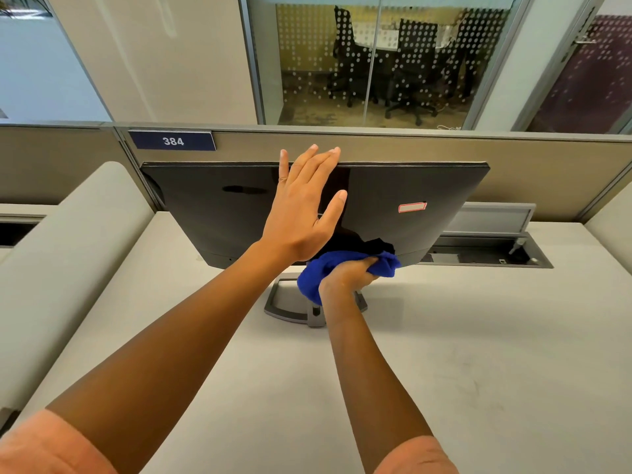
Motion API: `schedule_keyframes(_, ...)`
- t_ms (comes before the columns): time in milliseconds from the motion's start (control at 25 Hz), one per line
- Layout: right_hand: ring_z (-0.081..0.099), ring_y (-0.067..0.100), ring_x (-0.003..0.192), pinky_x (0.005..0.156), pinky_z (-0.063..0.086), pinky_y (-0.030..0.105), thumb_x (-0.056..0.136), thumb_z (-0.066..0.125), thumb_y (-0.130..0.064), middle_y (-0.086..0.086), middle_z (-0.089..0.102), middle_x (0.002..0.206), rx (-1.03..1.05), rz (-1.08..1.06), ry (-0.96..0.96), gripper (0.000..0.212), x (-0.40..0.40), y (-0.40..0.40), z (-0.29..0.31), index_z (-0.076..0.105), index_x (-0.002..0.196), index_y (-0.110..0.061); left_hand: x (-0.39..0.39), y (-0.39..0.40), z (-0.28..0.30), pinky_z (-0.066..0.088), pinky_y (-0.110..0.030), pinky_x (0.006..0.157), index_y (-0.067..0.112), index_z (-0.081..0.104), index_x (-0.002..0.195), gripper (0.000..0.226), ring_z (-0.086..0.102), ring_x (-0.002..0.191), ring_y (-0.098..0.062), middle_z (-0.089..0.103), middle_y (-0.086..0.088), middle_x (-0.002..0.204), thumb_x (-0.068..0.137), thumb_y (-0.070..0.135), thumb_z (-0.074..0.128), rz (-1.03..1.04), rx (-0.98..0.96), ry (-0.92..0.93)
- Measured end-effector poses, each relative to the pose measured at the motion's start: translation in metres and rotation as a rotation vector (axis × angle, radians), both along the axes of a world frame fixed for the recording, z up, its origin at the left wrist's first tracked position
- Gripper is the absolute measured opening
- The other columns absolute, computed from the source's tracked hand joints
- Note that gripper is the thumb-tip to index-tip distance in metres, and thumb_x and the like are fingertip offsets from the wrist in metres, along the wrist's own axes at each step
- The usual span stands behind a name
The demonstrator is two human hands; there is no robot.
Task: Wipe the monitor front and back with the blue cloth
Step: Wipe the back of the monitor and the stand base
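A black monitor stands on a grey stand on the desk, its dark screen facing me and tilted back. My left hand is raised in front of the screen's upper middle, fingers spread, fingertips at the top edge. Whether it touches the screen I cannot tell. My right hand is closed on a bunched blue cloth at the screen's lower edge, just above the stand. A red-bordered sticker sits on the right of the screen. The monitor's back is hidden.
The pale desk spreads towards me. A cable tray with an open lid lies behind the monitor on the right. A partition wall with a "384" sign runs behind, with glass-walled rooms beyond. A curved divider stands on the left.
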State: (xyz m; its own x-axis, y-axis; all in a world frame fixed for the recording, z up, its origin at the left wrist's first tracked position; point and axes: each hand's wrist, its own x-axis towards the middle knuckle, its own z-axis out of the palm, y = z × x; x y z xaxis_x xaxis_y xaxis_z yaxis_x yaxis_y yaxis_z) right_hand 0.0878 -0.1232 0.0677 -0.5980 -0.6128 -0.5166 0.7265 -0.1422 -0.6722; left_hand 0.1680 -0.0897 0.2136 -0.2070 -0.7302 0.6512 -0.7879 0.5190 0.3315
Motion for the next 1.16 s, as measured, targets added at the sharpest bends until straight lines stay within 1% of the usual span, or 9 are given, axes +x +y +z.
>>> schedule_keyframes(160,0.066,0.017,0.095,0.084,0.053,0.029,0.104,0.043,-0.031,-0.004,0.065,0.106,-0.021,0.034,0.074,0.027,0.023,0.012,-0.006,0.045,0.130,-0.024,0.001,-0.002,0.000,-0.017,-0.034,0.120,0.014,0.037,0.151,0.060,0.019,0.150,-0.018,0.038,0.000,0.155,0.098,0.042,0.034,0.010,0.001,-0.015)
schedule_keyframes(360,0.066,0.024,0.098,0.093,0.053,0.033,0.103,0.047,-0.023,0.004,0.065,0.106,-0.002,0.202,0.410,0.029,0.034,0.034,-0.030,0.048,0.130,-0.012,0.000,-0.003,-0.001,-0.019,-0.032,0.119,0.015,0.037,0.151,0.061,0.020,0.150,-0.018,0.039,0.000,0.155,0.098,0.045,0.034,0.018,-0.002,-0.019)
schedule_keyframes(520,0.065,0.023,0.096,0.093,0.052,0.035,0.100,0.052,-0.021,0.004,0.065,0.100,0.044,0.547,0.694,0.028,0.017,0.053,-0.054,0.052,0.124,-0.007,0.000,-0.004,-0.002,-0.019,-0.032,0.119,0.015,0.037,0.151,0.060,0.020,0.150,-0.018,0.039,0.000,0.154,0.099,0.044,0.035,0.029,-0.010,-0.028)
schedule_keyframes(720,0.061,0.024,0.108,0.105,0.046,0.038,0.101,0.052,-0.026,0.010,0.063,0.116,0.208,1.033,1.145,0.038,-0.047,0.072,-0.077,0.046,0.135,-0.010,0.002,-0.003,-0.003,-0.019,-0.034,0.119,0.016,0.035,0.152,0.060,0.018,0.151,-0.018,0.037,0.000,0.156,0.099,0.044,0.035,0.022,-0.010,-0.040)
schedule_keyframes(880,0.061,0.008,0.089,0.092,0.049,0.024,0.099,0.055,-0.017,-0.001,0.064,0.103,0.157,0.464,1.097,0.034,-0.022,0.070,-0.057,0.047,0.132,-0.012,0.002,-0.004,-0.003,-0.019,-0.032,0.119,0.014,0.036,0.152,0.059,0.019,0.150,-0.019,0.038,0.000,0.156,0.099,0.042,0.036,0.021,-0.023,-0.044)
schedule_keyframes(960,0.063,0.005,0.100,0.092,0.047,0.016,0.098,0.057,-0.014,-0.006,0.065,0.112,0.095,0.386,1.245,0.038,0.002,0.070,-0.058,0.046,0.133,-0.023,0.003,-0.004,-0.003,-0.017,-0.034,0.120,0.014,0.036,0.152,0.060,0.019,0.150,-0.019,0.037,0.000,0.156,0.099,0.042,0.035,0.014,-0.025,-0.054)
schedule_keyframes(1040,0.052,0.021,0.130,0.109,0.043,0.032,0.096,0.060,-0.015,0.003,0.057,0.136,0.083,0.589,1.253,0.050,0.017,0.070,-0.078,0.039,0.140,-0.023,0.005,-0.004,-0.004,-0.016,-0.035,0.121,0.014,0.036,0.152,0.060,0.019,0.150,-0.019,0.037,0.000,0.156,0.099,0.042,0.035,0.005,-0.025,-0.057)
schedule_keyframes(1080,0.041,0.030,0.139,0.115,0.036,0.041,0.094,0.061,-0.012,0.008,0.045,0.148,0.115,0.775,1.486,0.065,0.020,0.077,-0.083,0.025,0.147,-0.017,0.005,-0.004,-0.005,-0.017,-0.034,0.120,0.014,0.036,0.152,0.060,0.019,0.150,-0.018,0.037,0.000,0.156,0.099,0.042,0.036,0.005,-0.029,-0.062)
schedule_keyframes(1160,0.022,0.042,0.146,0.117,0.023,0.053,0.094,0.059,-0.004,0.014,0.016,0.161,0.209,0.864,1.794,0.086,0.019,0.074,-0.106,-0.005,0.151,-0.008,0.005,-0.005,-0.005,-0.017,-0.033,0.120,0.014,0.036,0.152,0.060,0.019,0.150,-0.019,0.037,0.000,0.156,0.099,0.042,0.036,0.002,-0.038,-0.080)
